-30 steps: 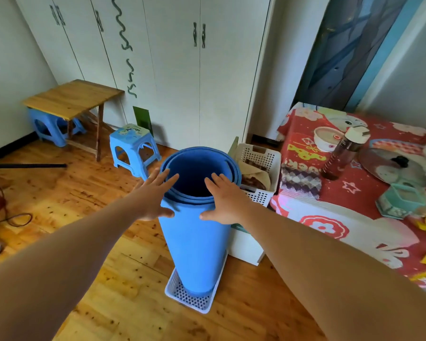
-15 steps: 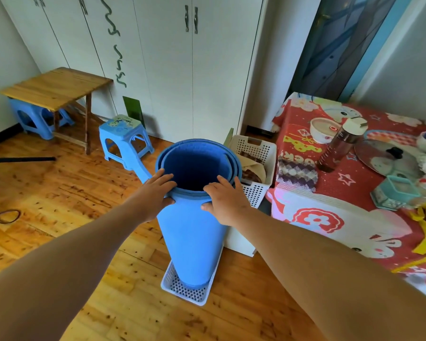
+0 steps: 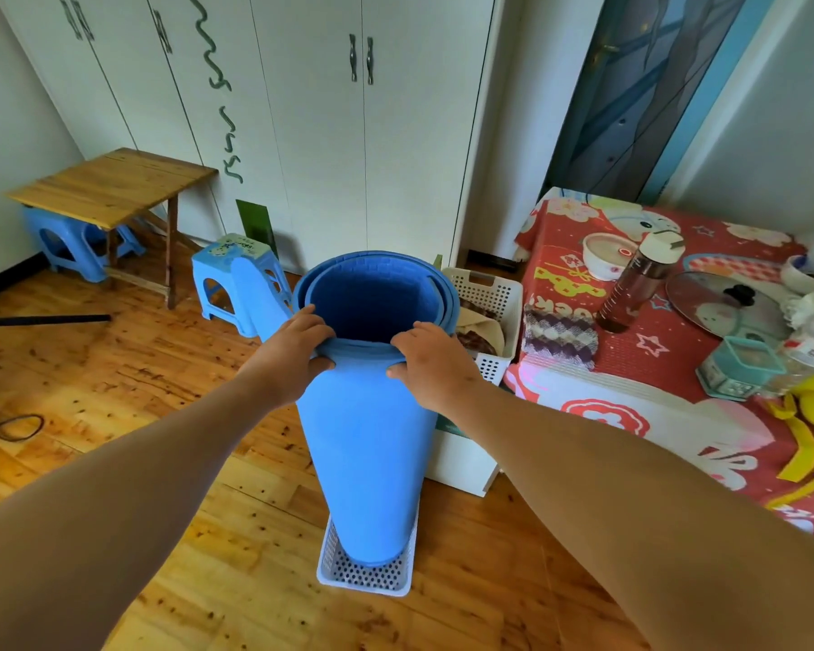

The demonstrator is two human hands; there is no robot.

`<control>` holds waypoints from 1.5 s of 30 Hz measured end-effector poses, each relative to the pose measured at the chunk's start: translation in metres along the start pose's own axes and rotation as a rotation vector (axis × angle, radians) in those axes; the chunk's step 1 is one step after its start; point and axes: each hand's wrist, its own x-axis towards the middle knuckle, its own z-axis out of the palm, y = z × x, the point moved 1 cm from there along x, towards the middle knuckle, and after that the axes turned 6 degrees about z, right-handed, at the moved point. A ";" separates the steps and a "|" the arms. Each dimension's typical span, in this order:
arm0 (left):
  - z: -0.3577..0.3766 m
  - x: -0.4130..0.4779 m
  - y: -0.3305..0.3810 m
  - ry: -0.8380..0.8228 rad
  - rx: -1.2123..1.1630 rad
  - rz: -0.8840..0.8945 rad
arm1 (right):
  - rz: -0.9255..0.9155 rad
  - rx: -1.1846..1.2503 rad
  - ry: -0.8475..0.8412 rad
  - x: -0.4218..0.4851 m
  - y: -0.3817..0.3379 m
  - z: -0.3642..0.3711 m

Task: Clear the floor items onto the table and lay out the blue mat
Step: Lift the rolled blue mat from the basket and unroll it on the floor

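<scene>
Two hands hold the rolled blue mat (image 3: 367, 453) by its top rim: my left hand (image 3: 292, 354) and my right hand (image 3: 431, 364) each hook their fingers over the edge into the hollow, thumbs pressed on the outside, so my fingertips are lost from sight inside the tube. The mat stands upright, a foam cylinder, smooth outside and embossed with a brick-like pattern inside. Its foot sits in a shallow perforated white basket (image 3: 365, 577) on the plank floor (image 3: 114, 378), whose wall hides the very bottom. One loose flap of the mat juts left and covers part of a blue plastic stool (image 3: 229, 260); a second stool (image 3: 67, 246) is half hidden under the wooden table (image 3: 109, 185). Behind the roll, a taller basket (image 3: 489, 288) is partly blocked and I can't make out its contents. Off to the right, the red-clothed table (image 3: 677, 368), cut off by the frame, carries one bottle (image 3: 635, 284), one bowl (image 3: 605, 256) and one glass lid (image 3: 724, 303).
</scene>
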 end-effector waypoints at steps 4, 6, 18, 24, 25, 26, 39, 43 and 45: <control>-0.018 -0.002 0.010 0.040 -0.012 0.007 | -0.020 -0.022 0.055 -0.006 -0.006 -0.018; -0.027 -0.005 0.016 0.051 -0.016 0.014 | -0.032 -0.028 0.074 -0.011 -0.010 -0.027; -0.108 -0.005 0.061 0.150 -0.026 0.139 | -0.068 0.018 0.270 -0.055 -0.034 -0.117; -0.148 -0.011 0.108 0.177 0.007 0.268 | 0.002 -0.001 0.364 -0.104 -0.039 -0.162; -0.154 -0.014 0.119 0.176 0.015 0.298 | 0.021 -0.012 0.385 -0.115 -0.038 -0.168; -0.158 -0.015 0.128 0.175 0.021 0.320 | 0.039 -0.024 0.399 -0.125 -0.037 -0.172; -0.143 -0.099 0.312 0.175 -0.035 0.454 | 0.193 -0.058 0.483 -0.329 0.015 -0.217; -0.104 -0.146 0.376 0.129 -0.091 0.453 | 0.214 -0.044 0.469 -0.413 0.046 -0.206; -0.086 -0.167 0.398 0.111 -0.128 0.449 | 0.220 -0.052 0.439 -0.447 0.054 -0.199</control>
